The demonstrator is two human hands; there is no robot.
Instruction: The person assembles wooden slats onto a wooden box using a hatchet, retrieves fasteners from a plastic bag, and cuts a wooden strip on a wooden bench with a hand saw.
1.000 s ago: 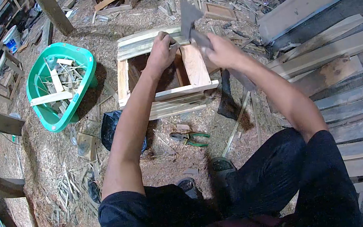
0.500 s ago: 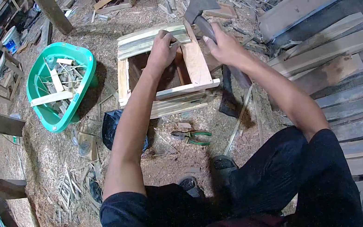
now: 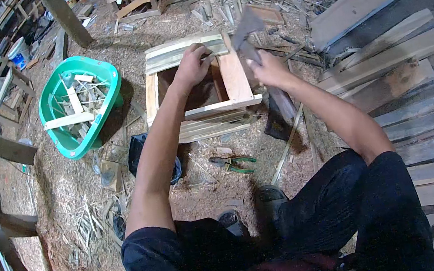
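A wooden box frame stands in front of me, its upper side partly covered by pale slats and otherwise showing a dark hollow. My left hand rests at the lower edge of these slats with its fingers curled together; whatever they pinch is too small or hidden to tell. Just right of the box, my right hand is wrapped round the handle of a hatchet. The hatchet's broad metal head points up and away, smeared by motion.
Pliers with green handles lie on the sawdust-strewn ground near my feet. To the left stands a green tub of wood scraps, with a black plastic bag nearer the box. Boards line the right side.
The hatchet head has come down a little, and my right hand has dropped slightly with it. My left hand keeps its place on the slats. The whole view has shifted slightly.
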